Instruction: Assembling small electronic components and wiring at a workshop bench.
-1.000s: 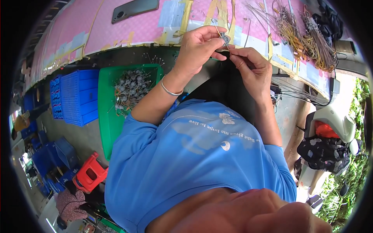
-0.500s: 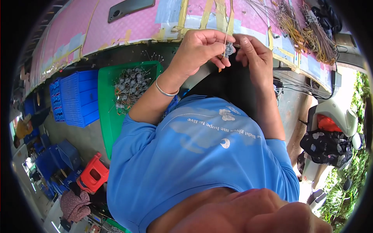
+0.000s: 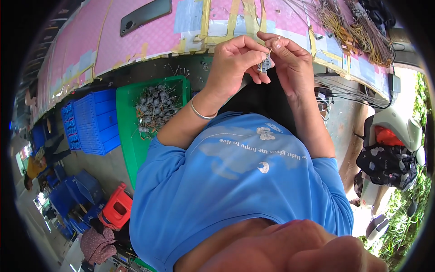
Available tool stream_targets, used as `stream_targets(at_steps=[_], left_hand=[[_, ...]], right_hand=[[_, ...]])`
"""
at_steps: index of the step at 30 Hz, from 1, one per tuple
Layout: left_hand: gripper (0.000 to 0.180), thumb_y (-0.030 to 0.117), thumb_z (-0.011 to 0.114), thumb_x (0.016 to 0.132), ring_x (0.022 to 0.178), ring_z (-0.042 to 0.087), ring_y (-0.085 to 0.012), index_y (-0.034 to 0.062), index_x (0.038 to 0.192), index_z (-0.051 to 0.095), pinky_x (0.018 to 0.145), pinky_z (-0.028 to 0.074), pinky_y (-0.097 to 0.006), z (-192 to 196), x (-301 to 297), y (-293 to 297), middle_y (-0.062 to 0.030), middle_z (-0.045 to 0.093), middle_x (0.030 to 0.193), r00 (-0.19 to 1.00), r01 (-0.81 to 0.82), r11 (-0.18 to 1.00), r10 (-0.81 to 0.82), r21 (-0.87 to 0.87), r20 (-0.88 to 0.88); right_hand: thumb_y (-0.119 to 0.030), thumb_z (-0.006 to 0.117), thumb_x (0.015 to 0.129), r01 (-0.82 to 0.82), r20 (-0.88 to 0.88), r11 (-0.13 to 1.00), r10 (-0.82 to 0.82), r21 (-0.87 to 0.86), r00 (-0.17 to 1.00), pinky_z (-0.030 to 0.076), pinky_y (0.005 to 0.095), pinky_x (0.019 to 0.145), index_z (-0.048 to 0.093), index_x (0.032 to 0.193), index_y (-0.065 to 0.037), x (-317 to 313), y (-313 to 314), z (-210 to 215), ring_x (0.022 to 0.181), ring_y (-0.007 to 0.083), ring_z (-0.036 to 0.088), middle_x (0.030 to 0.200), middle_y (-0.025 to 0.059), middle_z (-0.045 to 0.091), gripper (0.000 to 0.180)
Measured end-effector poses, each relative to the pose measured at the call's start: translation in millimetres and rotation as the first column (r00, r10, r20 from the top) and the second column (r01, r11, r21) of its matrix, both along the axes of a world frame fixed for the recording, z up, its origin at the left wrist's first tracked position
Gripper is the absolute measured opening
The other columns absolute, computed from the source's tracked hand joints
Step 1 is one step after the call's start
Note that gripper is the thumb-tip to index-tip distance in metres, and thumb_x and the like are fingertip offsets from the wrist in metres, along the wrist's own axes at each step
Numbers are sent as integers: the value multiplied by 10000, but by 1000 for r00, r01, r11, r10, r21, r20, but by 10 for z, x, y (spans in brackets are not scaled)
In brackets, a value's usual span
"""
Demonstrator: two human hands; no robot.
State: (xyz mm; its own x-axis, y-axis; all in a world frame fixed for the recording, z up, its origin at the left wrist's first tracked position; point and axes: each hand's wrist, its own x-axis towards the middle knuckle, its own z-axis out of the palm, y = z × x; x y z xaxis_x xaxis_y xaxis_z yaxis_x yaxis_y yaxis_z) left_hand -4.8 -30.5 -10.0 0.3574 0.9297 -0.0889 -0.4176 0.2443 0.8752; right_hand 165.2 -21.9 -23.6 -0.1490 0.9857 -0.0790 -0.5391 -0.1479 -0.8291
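Just off the edge of the pink-covered table [image 3: 131, 43], my left hand [image 3: 233, 61] pinches a small grey round part [image 3: 264, 65] with a thin light wire running up from it. My right hand [image 3: 292, 61] is beside it, thumb and forefinger closed on the end of that wire [image 3: 272, 49]. A metal bangle [image 3: 201, 111] circles my left wrist. Below the table edge on my left, a green bin [image 3: 128, 149] holds a heap of similar grey parts with wires [image 3: 156, 104].
A dark phone [image 3: 146, 17] lies on the table at the left. Bundles of brown and grey wires [image 3: 362, 41] lie at its far right. Left of the green bin is a blue crate [image 3: 97, 120]; a red stool [image 3: 116, 209] stands behind. A scooter [image 3: 398, 129] stands at the right.
My right thumb and forefinger have closed on the wire and drawn it up and right. The grey part has tilted and dropped slightly in my left fingers.
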Motion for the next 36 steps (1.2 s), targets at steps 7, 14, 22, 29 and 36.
stream_targets(at_steps=[7, 14, 22, 29, 36], left_hand=[[407, -130, 662, 800, 864, 710, -245, -97, 1192, 557, 767, 615, -333, -86, 65, 11, -182, 665, 1065, 998, -31, 950, 14, 310, 57], [430, -100, 708, 754, 875, 713, -244, -92, 1163, 571, 783, 617, -355, -42, -271, 264, -157, 676, 974, 994, -43, 984, 25, 173, 103], [438, -65, 721, 774, 857, 720, -237, -83, 1175, 548, 686, 581, -274, -100, -385, 553, -147, 668, 988, 999, -14, 997, 16, 72, -28], [434, -83, 713, 794, 885, 715, -235, -80, 1192, 539, 732, 589, -296, -99, -440, 588, -156, 681, 979, 998, 47, 997, -44, 62, -53], [435, -102, 726, 765, 867, 720, -250, -87, 1167, 560, 719, 595, -296, -94, -449, 544, -162, 690, 975, 999, 31, 996, -30, 82, -18]], right_hand=[[-32, 568, 945, -82, -54, 988, 75, -133, 996, 560, 315, 809, 644, 1000, 49, -12, 126, 11, 947, 215, 665, 1085, 171, 666, 124], [-90, 645, 924, -239, 297, 971, 231, -12, 926, 524, 257, 737, 686, 988, 28, -238, 590, 113, 793, 108, 628, 922, 55, 686, 141], [-147, 604, 784, -241, 621, 573, -727, 783, 292, 519, 413, 713, 648, 778, -75, -529, 2622, 54, 813, 320, 622, 812, 139, 609, 85], [-165, 556, 837, -581, 399, 357, -915, 731, -61, 520, 489, 672, 693, 807, -85, -570, 2887, -89, 763, 372, 650, 912, 166, 641, 162], [-127, 547, 845, -606, 696, 622, -702, 497, -149, 548, 406, 725, 673, 843, -40, -545, 2641, 28, 855, 347, 673, 921, 175, 679, 154]])
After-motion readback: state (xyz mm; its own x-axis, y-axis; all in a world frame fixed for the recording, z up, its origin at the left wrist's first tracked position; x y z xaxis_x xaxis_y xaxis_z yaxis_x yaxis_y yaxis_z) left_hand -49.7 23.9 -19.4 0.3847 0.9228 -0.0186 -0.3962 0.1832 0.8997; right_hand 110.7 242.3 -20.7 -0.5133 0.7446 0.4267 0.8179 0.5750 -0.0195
